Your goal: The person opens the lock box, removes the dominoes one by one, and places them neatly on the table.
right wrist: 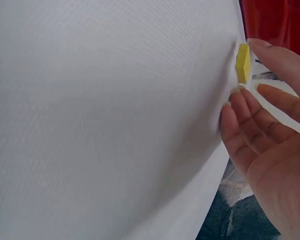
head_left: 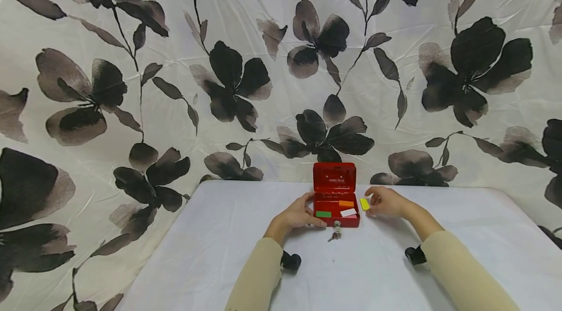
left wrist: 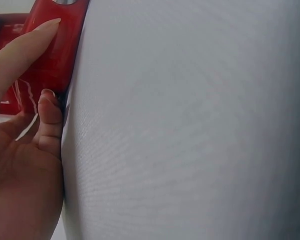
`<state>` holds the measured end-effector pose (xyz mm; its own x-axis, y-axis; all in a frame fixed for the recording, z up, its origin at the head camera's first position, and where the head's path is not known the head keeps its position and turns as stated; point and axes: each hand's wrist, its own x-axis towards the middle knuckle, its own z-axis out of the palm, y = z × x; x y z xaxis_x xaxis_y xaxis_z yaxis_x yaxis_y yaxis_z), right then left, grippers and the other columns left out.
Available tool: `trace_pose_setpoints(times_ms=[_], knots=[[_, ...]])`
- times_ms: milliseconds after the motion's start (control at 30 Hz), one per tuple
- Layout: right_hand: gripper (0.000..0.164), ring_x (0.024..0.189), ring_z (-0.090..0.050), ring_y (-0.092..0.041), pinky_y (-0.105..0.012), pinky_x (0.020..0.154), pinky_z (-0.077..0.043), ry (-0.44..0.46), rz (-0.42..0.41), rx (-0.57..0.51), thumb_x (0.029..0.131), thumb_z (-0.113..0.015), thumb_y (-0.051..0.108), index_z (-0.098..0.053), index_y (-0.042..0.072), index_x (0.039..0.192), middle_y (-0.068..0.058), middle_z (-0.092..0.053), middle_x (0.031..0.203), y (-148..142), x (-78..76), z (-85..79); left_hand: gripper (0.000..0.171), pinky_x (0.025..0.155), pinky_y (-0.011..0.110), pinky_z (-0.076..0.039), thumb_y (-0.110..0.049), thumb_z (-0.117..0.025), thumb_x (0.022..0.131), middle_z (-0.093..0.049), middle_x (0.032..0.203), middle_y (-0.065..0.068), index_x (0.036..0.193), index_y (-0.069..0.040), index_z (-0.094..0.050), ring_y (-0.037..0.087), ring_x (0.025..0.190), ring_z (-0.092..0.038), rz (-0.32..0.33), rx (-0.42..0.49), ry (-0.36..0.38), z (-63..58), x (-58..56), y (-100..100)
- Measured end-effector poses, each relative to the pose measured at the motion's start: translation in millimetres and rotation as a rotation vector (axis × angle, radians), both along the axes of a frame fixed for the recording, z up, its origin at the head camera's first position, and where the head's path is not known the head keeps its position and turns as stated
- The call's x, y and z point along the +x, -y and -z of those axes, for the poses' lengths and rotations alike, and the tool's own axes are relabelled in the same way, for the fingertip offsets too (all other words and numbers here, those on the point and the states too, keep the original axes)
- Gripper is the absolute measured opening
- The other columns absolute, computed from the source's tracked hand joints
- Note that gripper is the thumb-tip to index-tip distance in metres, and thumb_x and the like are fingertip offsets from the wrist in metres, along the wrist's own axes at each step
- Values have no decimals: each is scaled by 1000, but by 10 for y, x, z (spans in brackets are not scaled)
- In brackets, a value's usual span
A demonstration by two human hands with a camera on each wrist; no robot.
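Behind the workspace, a floral cloth (head_left: 237, 81) fills the background of my head view. Below it, a white table (head_left: 197, 262) carries the work items. Near its far edge stands a red box (head_left: 350, 223), its lid (head_left: 334, 177) raised at the back; I judge that this orientation keeps the interior accessible from the person's side. The left hand (head_left: 295, 214) grips the box at its left front corner, thumb along the front wall, fingers at the side; I read this as a brace against sliding. The right hand (head_left: 387, 202) is narrow: thumb and fingertips pinch a yellow block (head_left: 365, 204) just outside the right wall, apparently by its ends, leaving its face uncovered. Keys (head_left: 336, 236) sit at the front lock; I cannot tell whether they touch the table. Inside lie an orange block (head_left: 346, 204), a green block (head_left: 323, 214), a white block (head_left: 349, 213) and, partly covered, a pink piece (head_left: 352, 217).
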<state>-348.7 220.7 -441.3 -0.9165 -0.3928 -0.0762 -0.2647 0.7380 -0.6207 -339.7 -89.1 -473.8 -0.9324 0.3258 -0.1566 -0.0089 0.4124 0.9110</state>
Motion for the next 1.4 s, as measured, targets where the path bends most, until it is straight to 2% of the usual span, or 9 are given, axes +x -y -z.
trace_pose_setpoints(times_ms=[367, 733, 967, 1167, 1400], knots=[[50, 94, -60, -26, -44, 85, -58, -76, -44, 1, 86, -82, 13, -61, -8, 125, -16, -66, 108, -18, 130, -128, 100, 81, 33, -55, -20, -93, 74, -59, 127, 4, 157, -15, -37, 22, 94, -57, 6, 23, 10, 26, -37, 11], [45, 100, -61, -30, -48, 88, -56, -158, -115, -28, 88, -80, 15, -63, -6, 125, -17, -67, 114, 93, 181, -194, 100, 81, 32, -54, -21, -93, 74, -61, 122, 2, 158, -18, -37, 22, 92, -57, -4, 21, 8, 38, -24, 2], [41, 100, -61, -32, -42, 84, -55, -161, -160, -52, 88, -80, 12, -65, -6, 122, -17, -68, 115, 229, 201, -258, 101, 83, 33, -54, -21, -94, 74, -62, 118, 3, 157, -19, -37, 22, 93, -57, -6, 21, 11, 32, -24, -2], [35, 101, -59, -33, -40, 84, -55, -129, -174, -36, 88, -79, 9, -68, -4, 118, -16, -68, 114, 357, 184, -253, 102, 85, 35, -54, -22, -94, 74, -61, 118, 3, 158, -18, -36, 22, 95, -57, -4, 7, 9, 10, -10, 5], [29, 88, -58, -23, -35, 79, -55, -120, -198, 42, 85, -81, 6, -72, -1, 112, -10, -70, 103, 446, 111, -212, 101, 85, 35, -53, -22, -93, 75, -60, 122, 3, 158, -18, -36, 22, 96, -56, -1, 2, 8, 3, -1, 3]])
